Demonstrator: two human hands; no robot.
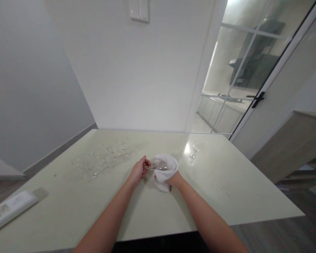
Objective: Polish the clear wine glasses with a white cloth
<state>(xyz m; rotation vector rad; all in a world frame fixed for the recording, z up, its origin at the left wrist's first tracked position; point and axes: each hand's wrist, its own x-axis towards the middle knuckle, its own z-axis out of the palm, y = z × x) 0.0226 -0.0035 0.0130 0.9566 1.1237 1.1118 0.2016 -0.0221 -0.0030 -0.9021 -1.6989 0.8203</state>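
A clear stemmed glass (162,166) lies sideways between my hands, above the middle of the table. My left hand (139,170) is closed around its stem end, with the fingers pinched together. Around the bowl wraps a white cloth (163,186), which my right hand (174,179) grips from the right. Most of the right fingers are hidden under the fabric, and part of the cloth hangs down toward the tabletop. One more stemmed glass (195,149) stands upright to the right of the cloth.
Several clear glasses (102,162) are grouped at the left of the pale table (234,179). A white box-like object (13,209) rests near the left edge. Behind the table rises a white wall (147,77); a glazed door (234,66) stands at the right.
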